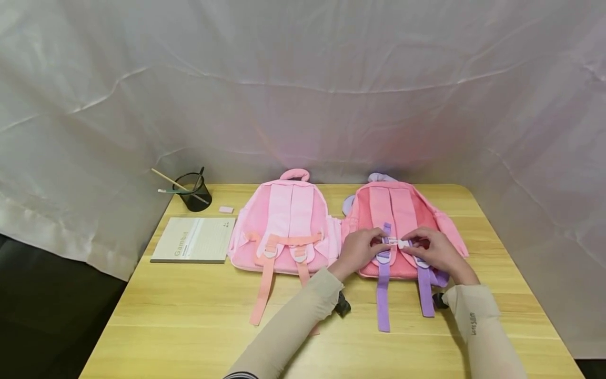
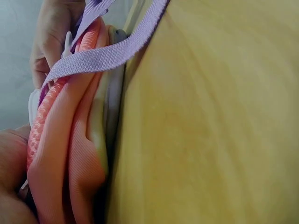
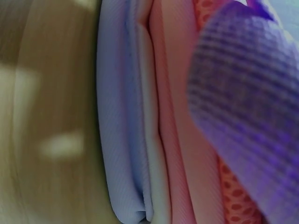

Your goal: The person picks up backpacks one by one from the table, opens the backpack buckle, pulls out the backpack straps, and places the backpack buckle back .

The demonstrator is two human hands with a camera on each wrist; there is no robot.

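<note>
A coral-pink backpack (image 1: 402,202) lies back side up, two purple straps (image 1: 383,300) hanging over its lower edge. My left hand (image 1: 359,250) pinches one part of a white plastic buckle (image 1: 393,241) between thumb and fingers. From the other side, my right hand (image 1: 437,251) pinches the buckle's other part. Both parts meet above the middle of the backpack; whether they are locked cannot be told. In the left wrist view both hands show at the backpack's edge, behind a purple strap (image 2: 98,60). The right wrist view shows a purple strap (image 3: 247,102) close up, without fingers.
A light pink backpack (image 1: 289,210) with orange straps lies to the left. Further left are a notebook (image 1: 194,239), a pink eraser (image 1: 226,209) and a black mesh pen cup (image 1: 196,197). Pale curtains (image 1: 303,95) rise behind the wooden table (image 1: 189,326).
</note>
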